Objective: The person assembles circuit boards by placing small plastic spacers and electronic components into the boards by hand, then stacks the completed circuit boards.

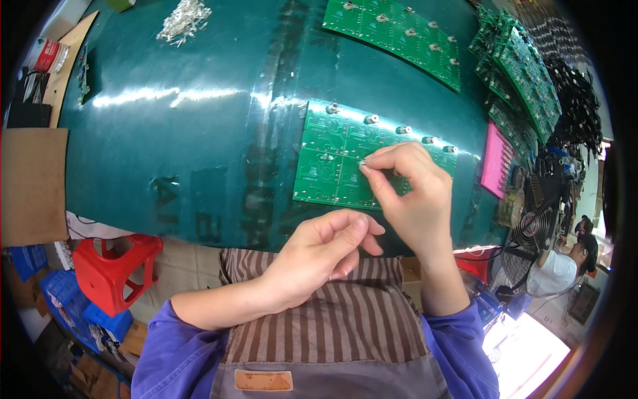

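Nearest the lens, a striped apron (325, 319) is seen; above it the left hand (325, 256) is held loosely curled, its contents not discernible. A small silver component (363, 163) is pinched by the right hand (409, 189) over the green circuit board (329, 163). Misalignment may cause bent leads; a weak pinch may let it drop among the mounted parts.

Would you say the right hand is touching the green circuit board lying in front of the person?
Cannot tell: in the head view the right hand pinches a small part above the green circuit board.
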Demonstrator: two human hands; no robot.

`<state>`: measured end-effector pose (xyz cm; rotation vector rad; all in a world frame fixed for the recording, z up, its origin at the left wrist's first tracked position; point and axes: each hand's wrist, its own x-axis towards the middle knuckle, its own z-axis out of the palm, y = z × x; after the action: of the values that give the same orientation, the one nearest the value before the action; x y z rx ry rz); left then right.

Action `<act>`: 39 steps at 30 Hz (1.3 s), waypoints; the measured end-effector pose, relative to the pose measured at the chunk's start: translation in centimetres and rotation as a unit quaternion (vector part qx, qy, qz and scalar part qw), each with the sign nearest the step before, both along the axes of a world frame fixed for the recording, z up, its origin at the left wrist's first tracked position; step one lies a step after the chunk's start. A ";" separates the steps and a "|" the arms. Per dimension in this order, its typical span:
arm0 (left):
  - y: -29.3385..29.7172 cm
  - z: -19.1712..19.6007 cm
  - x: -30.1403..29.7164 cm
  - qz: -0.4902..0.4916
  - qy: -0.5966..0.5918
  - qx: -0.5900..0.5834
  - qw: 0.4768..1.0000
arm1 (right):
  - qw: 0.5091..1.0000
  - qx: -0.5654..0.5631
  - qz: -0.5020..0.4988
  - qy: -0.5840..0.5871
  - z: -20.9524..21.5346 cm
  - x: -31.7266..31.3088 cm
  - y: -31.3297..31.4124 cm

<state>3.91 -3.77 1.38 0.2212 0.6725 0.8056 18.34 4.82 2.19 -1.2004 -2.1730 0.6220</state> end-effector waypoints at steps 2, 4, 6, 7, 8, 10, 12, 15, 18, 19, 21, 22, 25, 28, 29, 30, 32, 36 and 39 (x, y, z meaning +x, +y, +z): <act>0.3 0.4 0.2 -0.008 0.018 0.006 1.000 | 0.999 0.033 0.001 0.007 -0.1 0.3 -0.1; 0.3 0.6 0.0 -0.027 0.029 0.019 0.999 | 1.000 0.020 -0.001 0.019 0.2 0.5 -0.2; 0.2 0.3 -0.1 -0.040 0.038 0.020 0.998 | 0.999 0.018 -0.026 0.042 0.4 1.6 0.1; 0.2 0.3 -0.1 -0.050 0.032 0.027 0.998 | 0.998 0.025 -0.036 0.035 0.5 2.7 0.6; 0.2 0.5 -0.1 -0.042 0.048 0.017 0.998 | 0.995 0.050 -0.085 0.021 0.7 4.4 1.1; 0.0 0.3 0.2 -0.009 0.048 -0.002 0.999 | 0.969 0.106 -0.222 -0.037 0.9 8.8 2.0; 0.1 0.3 0.5 -0.011 0.048 0.005 0.999 | 0.914 0.160 -0.350 -0.125 0.6 14.4 2.7; 0.3 0.1 0.8 -0.016 0.042 0.006 0.999 | 0.870 0.169 -0.414 -0.207 -0.2 21.0 2.8; 0.2 -0.1 0.9 -0.033 0.027 0.008 0.999 | 0.863 0.169 -0.402 -0.254 -1.3 22.2 3.7; 0.0 -0.3 1.1 -0.020 0.017 0.011 1.000 | 0.868 0.188 -0.376 -0.265 -1.5 22.3 3.9; -0.1 -0.4 1.3 -0.006 0.011 0.013 1.000 | 0.866 0.189 -0.375 -0.272 -1.8 22.0 4.0; 0.0 -0.4 1.3 0.000 0.014 0.009 1.000 | 0.863 0.192 -0.374 -0.281 -2.0 21.8 4.1; 0.4 0.0 1.6 0.005 0.023 0.000 1.000 | 0.847 0.226 -0.374 -0.304 -2.4 22.3 4.0; 0.7 0.1 1.7 0.012 0.016 -0.010 1.000 | 0.844 0.240 -0.397 -0.268 -1.1 20.3 3.3; 0.7 0.0 1.8 0.018 0.000 -0.012 1.000 | 0.856 0.229 -0.404 -0.228 -0.7 18.9 2.8; 0.7 -0.3 1.9 0.030 -0.011 -0.004 0.999 | 0.902 0.178 -0.376 -0.121 -0.2 17.2 2.4; 0.7 -0.4 2.0 0.041 -0.019 -0.004 0.999 | 0.941 0.003 -0.306 0.144 1.0 12.4 0.3; 0.8 -0.1 2.0 0.047 -0.055 -0.008 0.997 | 0.941 -0.170 0.000 0.294 2.2 5.6 -3.9; 0.6 -0.1 1.8 0.050 -0.086 -0.011 0.995 | 0.927 -0.205 0.000 0.314 1.9 4.0 -4.6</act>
<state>5.66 -3.12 1.31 0.0979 0.5330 0.9026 22.29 0.18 4.04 -1.0037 -1.5390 1.3068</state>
